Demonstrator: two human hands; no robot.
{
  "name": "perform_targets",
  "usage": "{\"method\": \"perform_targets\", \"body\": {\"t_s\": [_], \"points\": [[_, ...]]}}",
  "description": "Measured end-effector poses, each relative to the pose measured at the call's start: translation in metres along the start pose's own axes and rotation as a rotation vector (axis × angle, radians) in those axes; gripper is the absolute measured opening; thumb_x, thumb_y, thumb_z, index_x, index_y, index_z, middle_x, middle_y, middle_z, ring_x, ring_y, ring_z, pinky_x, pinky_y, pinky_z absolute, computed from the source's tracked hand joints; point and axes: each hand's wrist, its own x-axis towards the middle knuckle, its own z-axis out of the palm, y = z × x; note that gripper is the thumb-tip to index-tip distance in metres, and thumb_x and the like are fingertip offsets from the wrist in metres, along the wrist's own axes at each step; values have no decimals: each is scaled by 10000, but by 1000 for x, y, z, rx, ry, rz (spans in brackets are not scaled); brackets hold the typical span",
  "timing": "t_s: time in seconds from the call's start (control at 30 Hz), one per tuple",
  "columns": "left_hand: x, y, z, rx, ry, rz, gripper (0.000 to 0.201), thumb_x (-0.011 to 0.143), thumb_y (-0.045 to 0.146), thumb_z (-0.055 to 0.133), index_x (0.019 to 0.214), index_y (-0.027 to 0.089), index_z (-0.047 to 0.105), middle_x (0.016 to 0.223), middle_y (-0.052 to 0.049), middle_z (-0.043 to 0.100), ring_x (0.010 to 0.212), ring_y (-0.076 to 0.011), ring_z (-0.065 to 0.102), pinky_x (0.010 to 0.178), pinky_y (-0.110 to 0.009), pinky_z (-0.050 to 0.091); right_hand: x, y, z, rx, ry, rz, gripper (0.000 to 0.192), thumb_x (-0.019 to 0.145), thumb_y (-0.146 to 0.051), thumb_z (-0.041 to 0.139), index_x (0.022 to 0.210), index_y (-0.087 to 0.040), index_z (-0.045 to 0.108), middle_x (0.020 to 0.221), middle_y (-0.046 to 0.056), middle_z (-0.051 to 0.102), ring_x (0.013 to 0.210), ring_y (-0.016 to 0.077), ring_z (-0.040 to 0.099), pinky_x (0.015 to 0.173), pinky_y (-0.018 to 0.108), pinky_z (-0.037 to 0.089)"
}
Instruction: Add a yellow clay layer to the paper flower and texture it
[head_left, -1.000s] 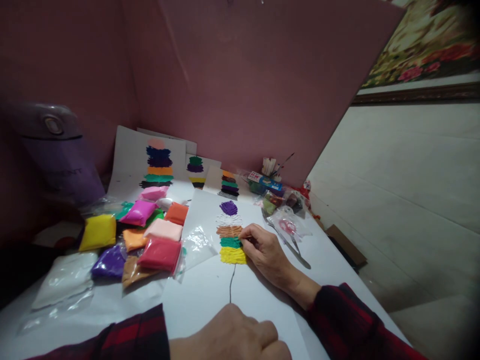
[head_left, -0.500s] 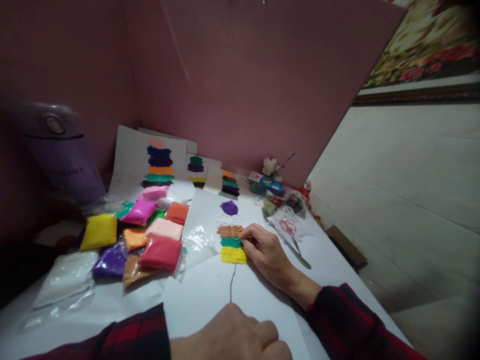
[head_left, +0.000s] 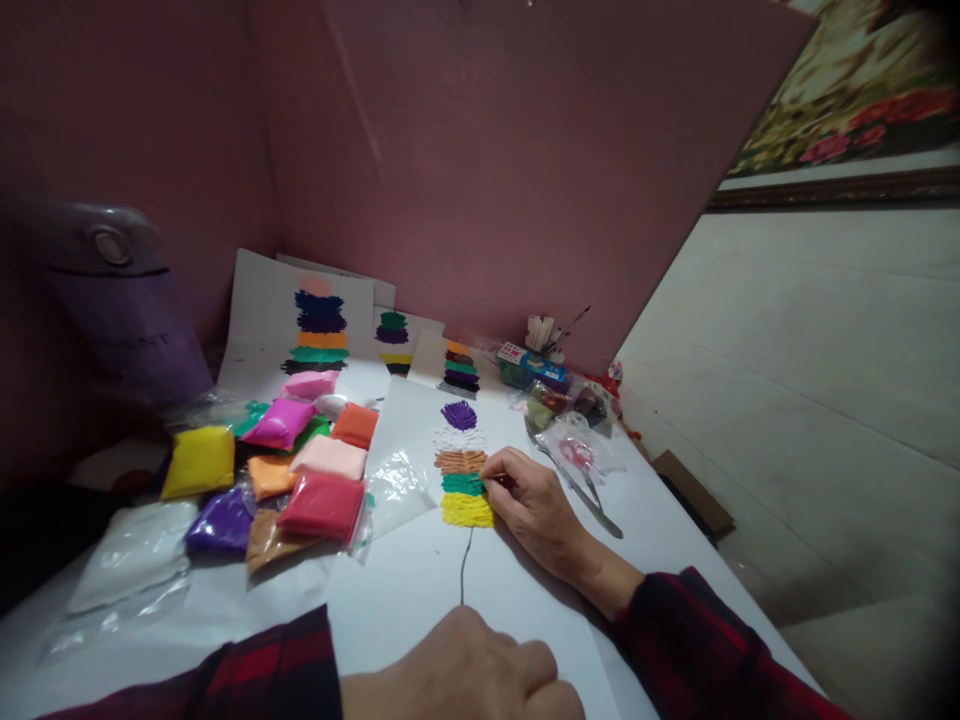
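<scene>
On a white sheet of paper (head_left: pixel 405 590) lies a column of modelling clay bands with ridged surfaces: purple clay (head_left: pixel 459 415) at the top, then white, brown clay (head_left: pixel 459 461), green clay (head_left: pixel 461 484) and yellow clay (head_left: pixel 468 510). A thin dark line (head_left: pixel 464 570) runs down from the yellow band. My right hand (head_left: pixel 536 510) is closed in a pinch at the right edge of the green band; a thin sliver shows at its fingertips, too small to name. My left hand (head_left: pixel 465 670) rests curled on the lower paper, its inside hidden.
Left of the sheet are several clay packets, including a red packet (head_left: pixel 321 505) and a yellow packet (head_left: pixel 199 460). A purple bottle (head_left: pixel 127 320) stands behind them. Painted sheets (head_left: pixel 255 310) lean against the pink wall. A metal utensil (head_left: pixel 600 515) and a bagged item (head_left: pixel 576 450) lie at right.
Both hands keep almost the same place. The camera view has shifted very slightly; the clay bands look unchanged.
</scene>
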Motion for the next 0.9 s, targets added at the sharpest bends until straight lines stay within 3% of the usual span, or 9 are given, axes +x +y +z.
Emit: {"method": "perform_targets", "body": {"t_s": [0.23, 0.53, 0.9], "points": [[0, 0, -3, -20, -55, 12, 197, 897, 218, 612, 809, 204, 437, 738, 53, 585, 501, -110, 491, 372, -302, 270, 1, -1, 0, -2, 12, -22, 174, 808, -49, 488, 792, -194, 584, 756, 8, 576, 683, 151, 532, 643, 271, 412], [0, 0, -2, -8, -37, 1, 218, 874, 218, 650, 818, 206, 439, 731, 55, 599, 489, -109, 464, 393, -296, 205, -1, 0, 0, 2, 0, -15, 176, 806, -41, 484, 790, -193, 571, 769, 12, 572, 684, 152, 526, 646, 275, 409], [-1, 2, -1, 3, -33, -11, 220, 867, 217, 659, 818, 207, 445, 737, 58, 586, 505, -116, 476, 387, -311, 234, -1, -1, 0, -3, 0, -9, 178, 803, -33, 484, 799, -183, 579, 772, 15, 568, 682, 148, 518, 641, 274, 403]]}}
